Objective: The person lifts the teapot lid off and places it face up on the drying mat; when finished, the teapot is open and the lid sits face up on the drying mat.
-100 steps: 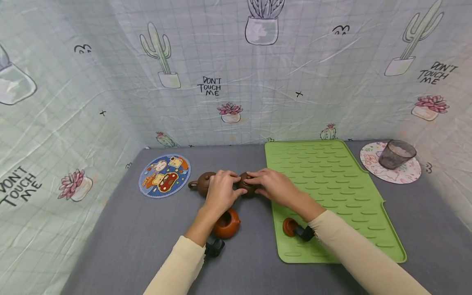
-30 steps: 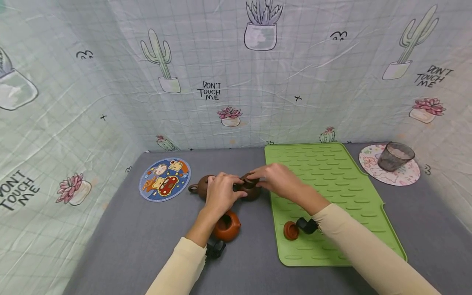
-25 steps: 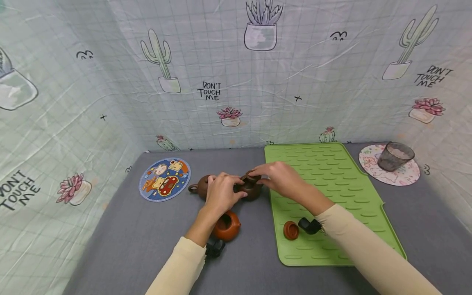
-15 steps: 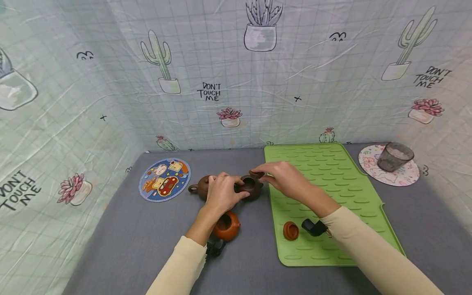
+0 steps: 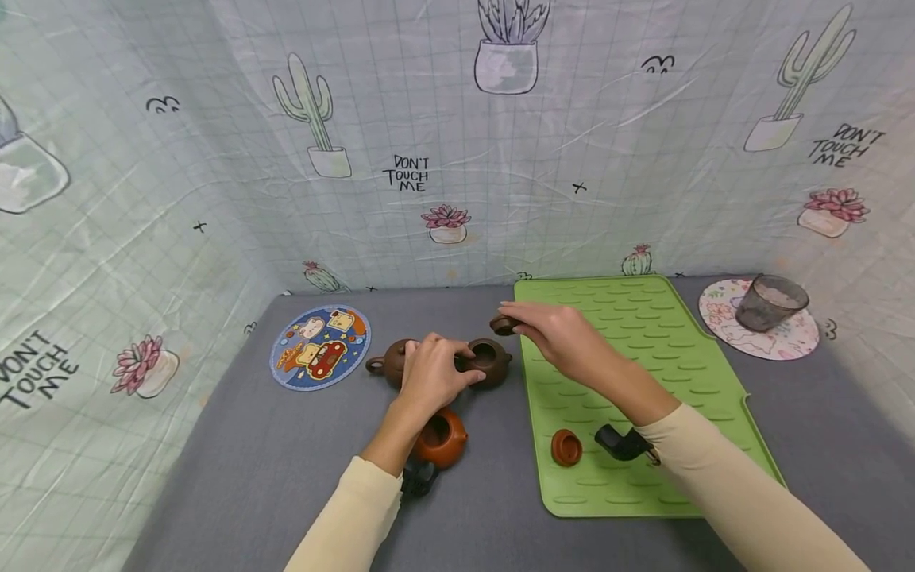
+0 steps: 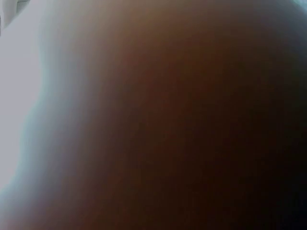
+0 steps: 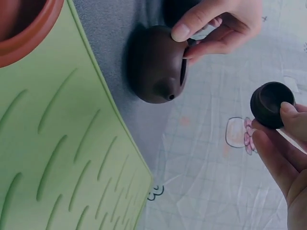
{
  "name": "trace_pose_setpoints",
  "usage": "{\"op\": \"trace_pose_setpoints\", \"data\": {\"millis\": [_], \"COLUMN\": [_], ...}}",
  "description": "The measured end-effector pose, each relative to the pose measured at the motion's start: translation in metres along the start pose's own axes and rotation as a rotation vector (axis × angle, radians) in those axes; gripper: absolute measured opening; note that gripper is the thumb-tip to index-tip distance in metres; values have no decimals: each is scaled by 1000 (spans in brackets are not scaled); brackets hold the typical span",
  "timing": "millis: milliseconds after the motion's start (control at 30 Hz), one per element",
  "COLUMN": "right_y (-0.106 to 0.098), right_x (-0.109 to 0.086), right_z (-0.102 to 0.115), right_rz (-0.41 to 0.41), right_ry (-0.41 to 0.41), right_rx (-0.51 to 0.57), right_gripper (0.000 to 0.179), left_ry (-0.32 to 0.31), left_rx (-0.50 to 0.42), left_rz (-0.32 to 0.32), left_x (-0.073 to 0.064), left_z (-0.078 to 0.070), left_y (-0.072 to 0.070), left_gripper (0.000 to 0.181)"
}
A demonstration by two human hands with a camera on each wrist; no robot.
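Dark lid [image 5: 503,324] in the air, just beyond the lidless brown teapot [image 5: 490,369]

Nearest us on the grey bench [image 5: 472,524], we see an orange teapot [image 5: 445,453] with its mouth uncovered, partly hidden by the left forearm [image 5: 389,433]. To its right, an orange lid [image 5: 566,448] lies on the near part of the green mat [image 5: 608,491], its hollow side showing.

A little farther off, our left hand [image 5: 436,369] grips the lidless brown teapot, the thumb against its wall and a finger by the rim. We judge its long axis to run left to right: the spout points right, toward the mat, while any handle is hidden. A second brown teapot [image 5: 395,364] sits just to the left, largely covered by that hand, its handle pointing left.

What counts is the gap: the dark lid is slightly right of the teapot's mouth and apart from it, pinched between thumb and fingers of our right hand [image 5: 561,330], the nearer hand. The lid is small, round and tilted, its hollow underside visible in the right wrist view; the pot is squat, matte and dark-mouthed.

Farther right, a grey tumbler [image 5: 770,303] stands on a pink-patterned coaster [image 5: 797,338], before a cactus-print cloth [image 5: 593,159].
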State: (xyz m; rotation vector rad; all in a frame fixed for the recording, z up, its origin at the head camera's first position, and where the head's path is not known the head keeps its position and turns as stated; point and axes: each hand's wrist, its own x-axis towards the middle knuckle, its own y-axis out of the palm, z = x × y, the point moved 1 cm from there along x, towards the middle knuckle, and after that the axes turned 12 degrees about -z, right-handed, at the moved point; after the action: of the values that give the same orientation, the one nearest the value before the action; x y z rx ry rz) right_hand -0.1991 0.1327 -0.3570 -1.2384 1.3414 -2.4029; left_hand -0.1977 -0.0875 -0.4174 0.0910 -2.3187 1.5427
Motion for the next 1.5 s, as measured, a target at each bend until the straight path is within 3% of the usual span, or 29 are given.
{"op": "trace_pose_setpoints", "data": {"millis": [367,633,1500], "right_y": [-11,-18,-29], "right_x": [4,5,-21], "right_z": [2,3,-9], "right_rz": [-53,-53,79], "right_ry": [-34,-19,24], "right_rx": [83,98,92], "right_gripper": [16,18,22], "left_ry": [-11,-13,-16], "left_rx": [-23,-12,-19], "left_rz": [0,9,24], "left_x": [1,3,2], "left_z": [2,0,-3], "left_y": [-4,-4,-3], "left_gripper": [31,30,28]}}
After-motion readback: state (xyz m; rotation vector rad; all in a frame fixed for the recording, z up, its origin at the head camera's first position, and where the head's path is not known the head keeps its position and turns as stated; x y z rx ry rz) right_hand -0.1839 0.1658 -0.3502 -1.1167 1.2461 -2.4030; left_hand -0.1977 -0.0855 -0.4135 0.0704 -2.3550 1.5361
